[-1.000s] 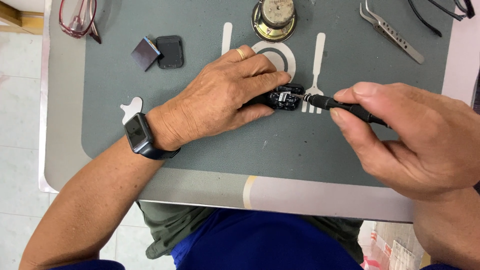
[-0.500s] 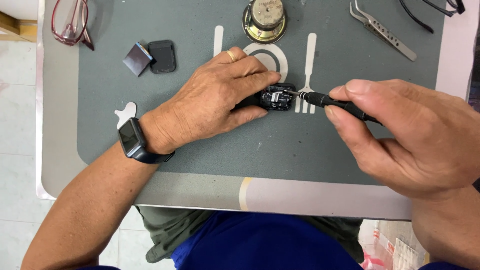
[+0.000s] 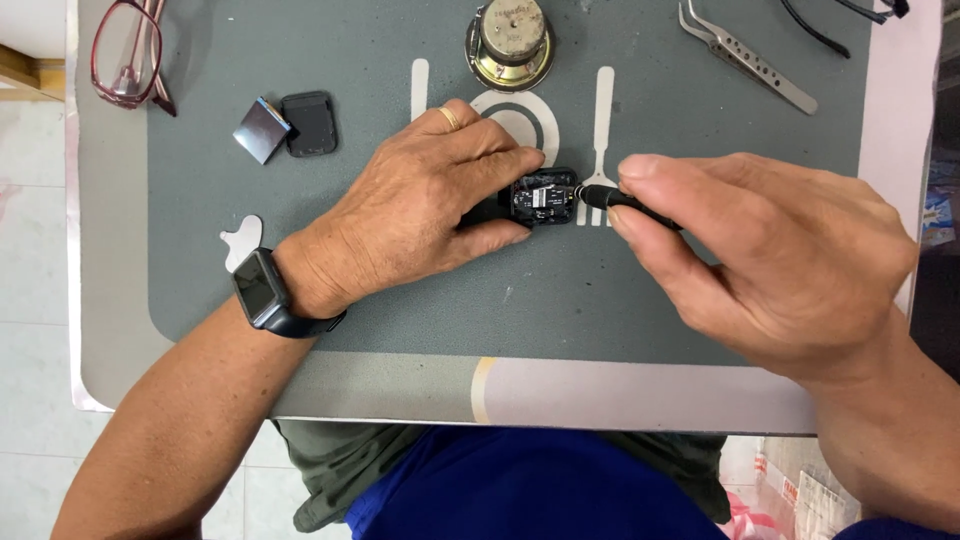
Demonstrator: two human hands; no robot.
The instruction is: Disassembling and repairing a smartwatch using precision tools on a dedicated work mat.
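Observation:
My left hand (image 3: pixel 420 205) rests on the grey mat (image 3: pixel 560 310) and pinches a small opened black device (image 3: pixel 542 197), its inner circuit parts facing up. A ring sits on one finger and a dark wristwatch (image 3: pixel 265 293) on that wrist. My right hand (image 3: pixel 760 260) grips a thin black tool (image 3: pixel 610 198) like a pen. The tool's tip touches the right edge of the device. Most of the tool's shaft is hidden inside my fingers.
A round metal speaker (image 3: pixel 510 42) lies at the mat's far edge. Steel tweezers (image 3: pixel 745 55) lie at the far right. A square screen piece (image 3: pixel 261 129) and a black square cover (image 3: pixel 309 124) lie at the far left, beside red-framed glasses (image 3: pixel 125 55).
Both hands keep their hold. The tool tip stays at the device's right edge, with only slight shifts of the hands and camera.

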